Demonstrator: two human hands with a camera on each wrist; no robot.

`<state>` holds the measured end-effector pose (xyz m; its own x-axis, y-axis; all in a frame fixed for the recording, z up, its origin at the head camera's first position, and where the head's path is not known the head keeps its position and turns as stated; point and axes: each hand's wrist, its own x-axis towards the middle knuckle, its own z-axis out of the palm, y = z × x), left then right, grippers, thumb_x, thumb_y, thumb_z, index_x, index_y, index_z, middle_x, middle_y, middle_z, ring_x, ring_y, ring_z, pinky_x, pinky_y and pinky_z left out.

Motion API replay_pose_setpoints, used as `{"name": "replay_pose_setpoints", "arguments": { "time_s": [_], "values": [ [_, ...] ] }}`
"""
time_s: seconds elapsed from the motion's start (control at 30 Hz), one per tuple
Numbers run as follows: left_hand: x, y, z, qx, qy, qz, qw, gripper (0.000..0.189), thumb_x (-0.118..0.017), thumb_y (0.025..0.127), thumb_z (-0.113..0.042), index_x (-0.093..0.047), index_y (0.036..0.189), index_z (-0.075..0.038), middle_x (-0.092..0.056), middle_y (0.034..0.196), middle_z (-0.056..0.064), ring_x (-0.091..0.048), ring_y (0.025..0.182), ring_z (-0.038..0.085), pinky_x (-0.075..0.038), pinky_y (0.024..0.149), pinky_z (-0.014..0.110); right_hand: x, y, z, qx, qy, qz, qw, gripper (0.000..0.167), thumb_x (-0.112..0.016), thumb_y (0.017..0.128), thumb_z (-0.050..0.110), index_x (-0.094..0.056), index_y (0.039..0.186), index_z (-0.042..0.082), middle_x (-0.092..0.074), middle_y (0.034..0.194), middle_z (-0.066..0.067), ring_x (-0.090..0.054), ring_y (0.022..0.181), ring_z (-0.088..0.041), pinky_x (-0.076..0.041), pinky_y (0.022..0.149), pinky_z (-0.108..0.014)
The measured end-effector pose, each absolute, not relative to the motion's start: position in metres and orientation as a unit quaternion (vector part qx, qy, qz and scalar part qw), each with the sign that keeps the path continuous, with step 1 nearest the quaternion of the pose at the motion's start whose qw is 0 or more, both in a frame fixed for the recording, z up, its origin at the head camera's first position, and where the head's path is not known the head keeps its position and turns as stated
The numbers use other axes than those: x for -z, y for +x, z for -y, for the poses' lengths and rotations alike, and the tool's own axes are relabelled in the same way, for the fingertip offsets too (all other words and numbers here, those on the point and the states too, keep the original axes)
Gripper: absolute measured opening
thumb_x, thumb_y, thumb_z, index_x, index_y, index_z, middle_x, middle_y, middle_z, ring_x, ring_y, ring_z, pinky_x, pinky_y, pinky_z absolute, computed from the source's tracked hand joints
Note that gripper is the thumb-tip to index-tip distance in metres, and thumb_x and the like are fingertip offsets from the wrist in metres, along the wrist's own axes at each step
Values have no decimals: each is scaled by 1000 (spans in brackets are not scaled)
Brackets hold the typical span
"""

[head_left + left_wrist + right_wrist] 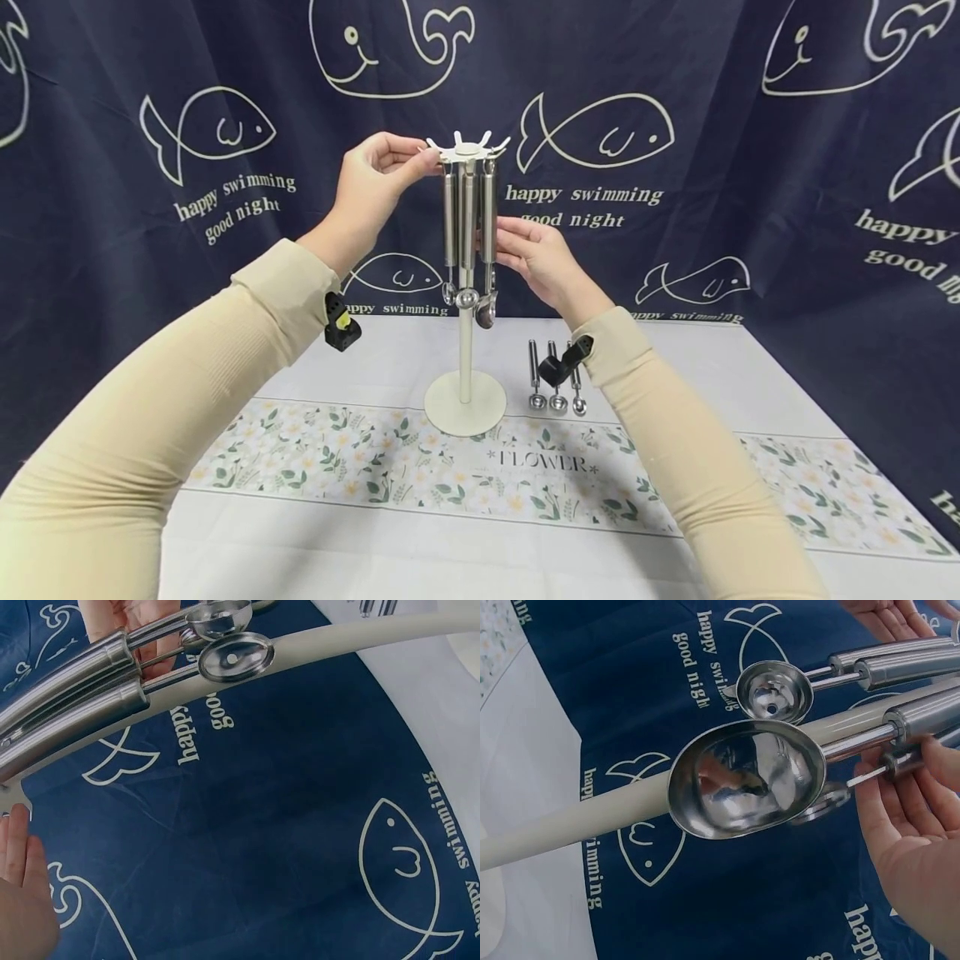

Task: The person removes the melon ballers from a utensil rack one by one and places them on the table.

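Observation:
A cream-white hanging rack stands upright on its round base, several steel utensils hanging from its hooked top. In the head view my left hand pinches the left edge of that top between thumb and fingers. Behind the hanging handles, my right hand is raised at the rack's right side. The right wrist view shows its thumb and fingers round the handle of a steel utensil with a small round head. Beside it hang a large oval scoop and a small round scoop.
Three more steel scoops lie in a row on the white table, right of the rack base. A floral runner crosses the table under the base's front part. Dark blue curtains with whale and fish drawings hang behind.

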<state>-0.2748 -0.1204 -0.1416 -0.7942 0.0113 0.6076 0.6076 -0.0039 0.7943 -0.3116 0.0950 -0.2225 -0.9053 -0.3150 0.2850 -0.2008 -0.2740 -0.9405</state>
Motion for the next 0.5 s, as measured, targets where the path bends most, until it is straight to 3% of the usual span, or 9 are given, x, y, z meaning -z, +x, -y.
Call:
{"name": "replay_pose_setpoints", "arguments": {
  "time_s": [0.17,0.5],
  "values": [
    [139,-273,122,663,-238,676,218,15,-75,85,-11,-66,96,-8,-71,87,-1,-71,83,11,-48,102,27,222,-311,-94,773,-206,-600,14,36,-56,96,1,-53,131,-9,-73,101,-6,-69,91,-12,-56,87,-25],
    [132,-270,123,643,-219,701,218,14,-77,83,-11,-66,92,-10,-71,84,-3,-71,81,10,-48,102,28,217,-312,-96,772,-188,-605,-53,35,-60,94,1,-56,127,-9,-71,104,-4,-68,92,-11,-54,93,-31]
  ]
}}
